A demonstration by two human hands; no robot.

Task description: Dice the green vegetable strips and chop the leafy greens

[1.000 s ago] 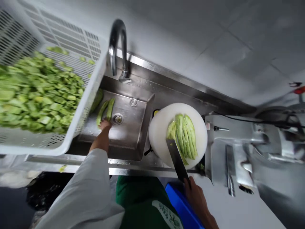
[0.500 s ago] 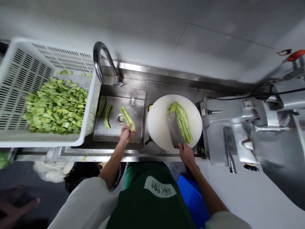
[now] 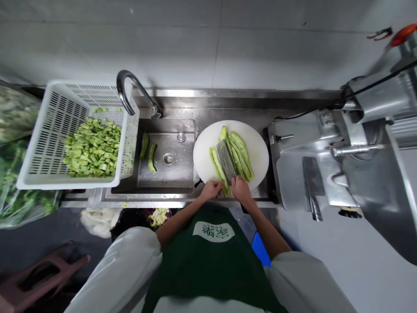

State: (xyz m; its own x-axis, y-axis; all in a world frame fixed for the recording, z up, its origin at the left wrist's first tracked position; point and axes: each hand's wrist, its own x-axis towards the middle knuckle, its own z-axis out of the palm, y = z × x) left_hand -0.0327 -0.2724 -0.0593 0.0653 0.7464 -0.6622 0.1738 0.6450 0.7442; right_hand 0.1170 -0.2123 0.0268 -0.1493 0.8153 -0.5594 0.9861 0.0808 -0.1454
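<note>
A white round cutting board holds several long, pale-green gourd pieces lying side by side. My left hand is closed on the near end of the leftmost gourd strip, at the board's front edge. My right hand grips a cleaver by its handle. The cleaver's blade lies between that strip and the others; whether it is cutting in, I cannot tell. Two more green gourds, one darker and one slimmer, rest in the steel sink.
A white perforated basket with chopped green pieces stands left of the sink, beside the curved faucet. Right of the board is a steel machine with a second cleaver on it. A pink stool stands at lower left.
My left hand has carried a gourd piece from the sink onto the board. The cleaver has shifted slightly left and its blade now looks narrower. The view has shifted too.
</note>
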